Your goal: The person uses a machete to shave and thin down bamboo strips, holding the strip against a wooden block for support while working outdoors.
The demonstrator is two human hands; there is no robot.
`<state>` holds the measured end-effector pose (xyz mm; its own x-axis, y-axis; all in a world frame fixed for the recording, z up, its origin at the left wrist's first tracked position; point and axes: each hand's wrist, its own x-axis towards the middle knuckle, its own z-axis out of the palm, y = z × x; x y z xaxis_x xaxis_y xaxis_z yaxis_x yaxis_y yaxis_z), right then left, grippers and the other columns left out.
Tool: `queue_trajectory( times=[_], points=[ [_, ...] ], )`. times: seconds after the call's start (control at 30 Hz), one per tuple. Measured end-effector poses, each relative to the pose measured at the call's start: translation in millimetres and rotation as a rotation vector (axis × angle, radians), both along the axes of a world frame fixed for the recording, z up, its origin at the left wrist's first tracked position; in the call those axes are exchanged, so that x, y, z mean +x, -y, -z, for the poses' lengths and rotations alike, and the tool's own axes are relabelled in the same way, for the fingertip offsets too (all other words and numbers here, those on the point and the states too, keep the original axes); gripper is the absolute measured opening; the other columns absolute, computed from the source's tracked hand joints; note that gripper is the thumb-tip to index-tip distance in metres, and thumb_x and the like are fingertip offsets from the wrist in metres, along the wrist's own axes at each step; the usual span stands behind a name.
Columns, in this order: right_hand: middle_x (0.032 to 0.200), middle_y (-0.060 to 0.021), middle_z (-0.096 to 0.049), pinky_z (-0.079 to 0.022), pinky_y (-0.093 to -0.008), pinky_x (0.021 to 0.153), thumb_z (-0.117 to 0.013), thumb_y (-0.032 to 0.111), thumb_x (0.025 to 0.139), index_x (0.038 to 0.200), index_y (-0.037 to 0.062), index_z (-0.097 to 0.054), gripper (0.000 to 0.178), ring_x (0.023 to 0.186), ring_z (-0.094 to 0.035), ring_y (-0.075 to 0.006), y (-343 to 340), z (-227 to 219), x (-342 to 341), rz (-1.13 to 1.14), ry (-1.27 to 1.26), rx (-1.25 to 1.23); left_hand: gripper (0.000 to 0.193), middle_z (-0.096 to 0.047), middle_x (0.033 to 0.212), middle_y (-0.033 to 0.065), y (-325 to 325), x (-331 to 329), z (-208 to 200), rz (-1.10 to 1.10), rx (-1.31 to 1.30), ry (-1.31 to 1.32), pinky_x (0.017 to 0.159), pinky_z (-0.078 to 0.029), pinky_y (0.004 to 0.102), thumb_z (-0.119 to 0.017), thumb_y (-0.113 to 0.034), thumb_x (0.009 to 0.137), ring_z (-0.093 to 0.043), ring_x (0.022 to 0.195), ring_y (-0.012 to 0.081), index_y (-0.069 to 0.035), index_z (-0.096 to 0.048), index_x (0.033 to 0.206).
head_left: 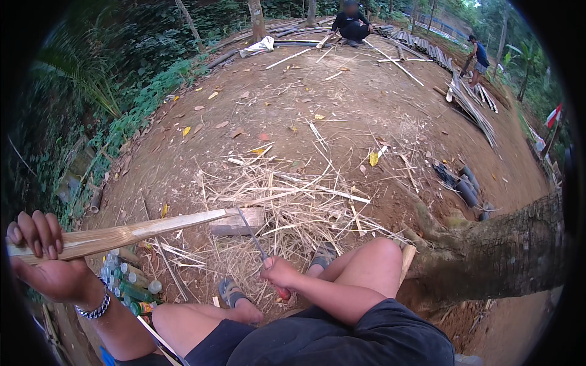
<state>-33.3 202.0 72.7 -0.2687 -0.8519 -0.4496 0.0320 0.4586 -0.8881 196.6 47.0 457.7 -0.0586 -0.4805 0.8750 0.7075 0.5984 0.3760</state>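
My left hand [55,271], with a chain bracelet at the wrist, is closed around the wide end of a long split bamboo strip [140,230]. The strip runs to the right and narrows toward its far tip. My right hand [279,272] grips a knife [251,233] by its reddish handle, part of which shows below the fist. Its thin blade points up and to the left, the tip close to the strip's narrow end; whether they touch I cannot tell. Under that end lies a wooden block [239,223] on the ground.
Pale shavings [293,207] are heaped before my feet. Glass bottles [131,277] lie at lower left, and a thick tree trunk [500,250] stands close on the right. Far off, one person [351,27] squats near bamboo poles [421,46]; another person [479,61] stands at right.
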Motion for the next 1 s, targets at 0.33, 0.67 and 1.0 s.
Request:
queue_trajectory(
  times=[0.33, 0.67, 1.0],
  points=[
    [0.068, -0.0108, -0.056, -0.045, -0.0388, 0.061, -0.066, 0.022, 0.082, 0.101, 0.0016, -0.049, 0.032, 0.065, -0.058, -0.027, 5.1, -68.4, 15.3, -0.026, -0.325, -0.375, 0.053, -0.034, 0.068, -0.0022, -29.4, 11.2, 12.2, 0.069, -0.073, -0.046, 0.047, -0.027, 0.0178, -0.072, -0.049, 0.078, -0.031, 0.05, 0.0042, -0.009, -0.038, 0.088],
    [0.062, -0.0022, -0.051, -0.04, -0.0332, 0.054, -0.066, 0.017, 0.08, 0.105, 0.0027, -0.05, 0.033, 0.056, -0.049, -0.0162, 3.1, -90.2, 54.1, -0.164, -0.218, -0.453, 0.056, -0.034, 0.068, -0.0028, -46.9, 23.1, 27.2, 0.04, -0.06, -0.05, 0.049, -0.027, 0.0181, -0.07, -0.055, 0.077, -0.032, 0.051, 0.0041, -0.01, -0.039, 0.089],
    [0.061, -0.0011, -0.05, -0.04, -0.0298, 0.054, -0.067, 0.016, 0.081, 0.099, 0.001, -0.051, 0.029, 0.054, -0.047, -0.0122, -7.8, -64.5, 51.6, -0.155, -0.222, -0.398, 0.055, -0.034, 0.068, -0.0032, -43.1, 30.6, 29.2, 0.002, -0.043, -0.057, 0.048, -0.027, 0.0182, -0.068, -0.056, 0.078, -0.032, 0.05, 0.0041, -0.01, -0.041, 0.09]
  ],
)
